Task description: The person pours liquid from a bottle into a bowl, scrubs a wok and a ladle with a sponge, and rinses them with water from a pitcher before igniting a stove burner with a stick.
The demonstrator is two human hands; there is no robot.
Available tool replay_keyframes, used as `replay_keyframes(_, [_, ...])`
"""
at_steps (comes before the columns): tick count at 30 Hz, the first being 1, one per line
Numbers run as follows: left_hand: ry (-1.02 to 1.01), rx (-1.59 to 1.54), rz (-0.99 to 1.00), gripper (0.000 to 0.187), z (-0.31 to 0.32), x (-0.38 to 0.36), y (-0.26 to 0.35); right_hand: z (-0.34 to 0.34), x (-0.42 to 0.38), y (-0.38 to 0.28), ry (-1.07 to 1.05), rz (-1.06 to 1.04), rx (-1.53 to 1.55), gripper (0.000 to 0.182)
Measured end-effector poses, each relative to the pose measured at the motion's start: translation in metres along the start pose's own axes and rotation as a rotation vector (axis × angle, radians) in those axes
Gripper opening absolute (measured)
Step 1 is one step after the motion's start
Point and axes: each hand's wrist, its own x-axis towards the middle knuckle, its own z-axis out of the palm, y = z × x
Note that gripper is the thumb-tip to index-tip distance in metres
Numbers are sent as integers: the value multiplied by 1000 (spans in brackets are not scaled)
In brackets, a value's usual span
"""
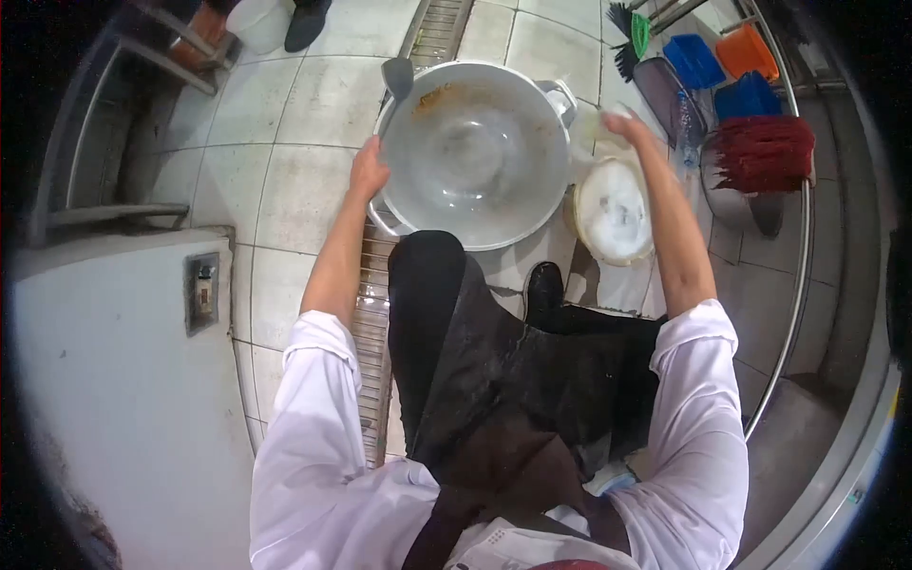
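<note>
A large grey metal pot [532, 223] stands on the floor in front of my knees, with brown residue on its far inner wall. My left hand [369, 171] is closed at the pot's left rim, around the handle of a long utensil with a flat grey head [397, 78], perhaps a spatula. Over the far side of a pale bucket [581, 223] of white suds is my right hand [624, 126]. It is blurred and its fingers look closed on something pale that I cannot make out. The bucket stands just right of the pot.
A metal floor drain [375, 351] runs under the pot's left side. At right are blue [693, 62] and orange plastic containers [747, 52], a red-bristled broom head [760, 152] and a metal rail [806, 256]. A white bucket [258, 24] and a dark shoe stand far left.
</note>
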Motion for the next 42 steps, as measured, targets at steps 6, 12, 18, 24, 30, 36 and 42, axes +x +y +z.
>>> replay_keyframes(6, [-176,68,-62,28,-18,2,51,175,32,-1,361,-186,-83,56])
replay_keyframes(12, [-89,80,-226,27,-9,-20,60,255,1,-4,223,-79,-1002,46])
replay_keyframes(18, [137,-113,-350,26,14,-63,58,235,-5,32,-270,-394,-1432,44])
replay_keyframes(24, [379,-215,-470,22,32,-72,69,270,-108,45,81,-86,-965,60])
replay_keyframes(30, [398,-305,-469,18,27,-78,81,405,-80,-42,-42,-369,576,61])
replay_keyframes(36, [389,-197,-382,18,33,-90,83,369,64,-95,597,-159,-130,28])
replay_keyframes(42, [356,-152,-419,19,36,-88,78,388,-22,-39,238,-544,-263,24])
